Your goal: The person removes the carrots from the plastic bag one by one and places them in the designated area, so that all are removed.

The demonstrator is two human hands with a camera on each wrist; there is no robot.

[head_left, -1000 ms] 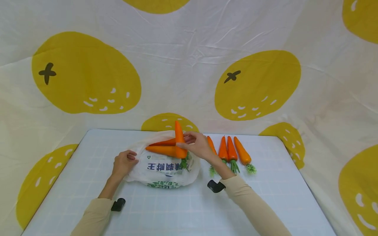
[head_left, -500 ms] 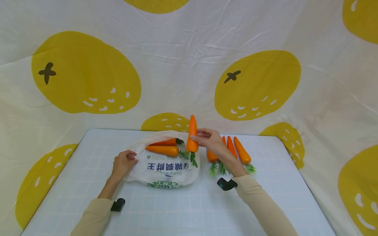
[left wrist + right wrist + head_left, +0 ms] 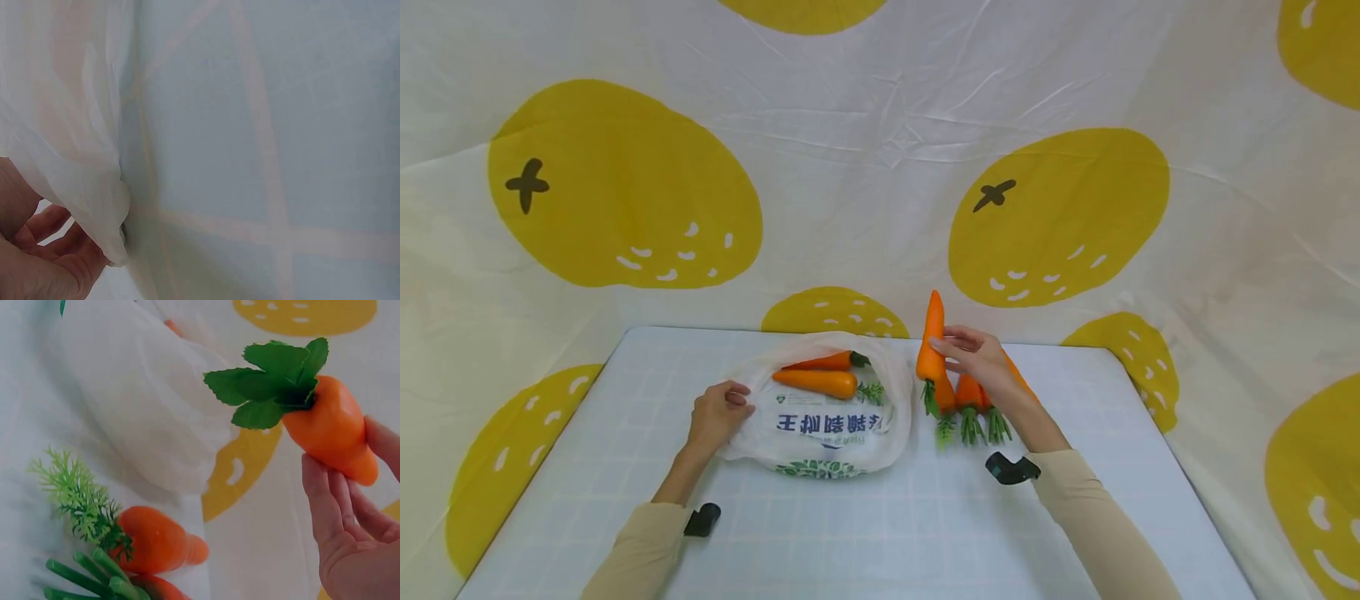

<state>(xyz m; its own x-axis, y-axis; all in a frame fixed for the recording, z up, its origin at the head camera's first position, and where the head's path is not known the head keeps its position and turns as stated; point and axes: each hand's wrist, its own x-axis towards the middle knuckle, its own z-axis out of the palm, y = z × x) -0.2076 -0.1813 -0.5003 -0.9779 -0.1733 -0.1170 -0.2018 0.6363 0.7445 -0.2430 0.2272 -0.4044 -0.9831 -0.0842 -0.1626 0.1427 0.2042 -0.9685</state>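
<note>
My left hand (image 3: 718, 414) pinches the left edge of a white plastic bag (image 3: 752, 437) printed with dark lettering and green leaves; in the left wrist view the thin film (image 3: 75, 175) is gathered at the fingers. Two carrots lie in the bag's mouth, an orange one (image 3: 814, 382) in front of a redder one (image 3: 820, 362). Off the table, to the right of the bag, my right hand (image 3: 988, 367) holds another carrot (image 3: 932, 342) between thumb and fingers, tip up. Broad green leaves (image 3: 275, 375) hang from that carrot's thick end in the right wrist view.
Several carrots with green tops lie in a row right of the bag, among them a red one (image 3: 968, 393), partly hidden by the right hand and forearm. A pale checked cloth covers the table (image 3: 850, 542). Behind it hangs a white curtain (image 3: 865, 208) with yellow fruit shapes.
My right hand has carried its carrot rightward from over the bag to over the row of carrots. The two carrots in the bag show fully again. My left hand stays at the bag's edge.
</note>
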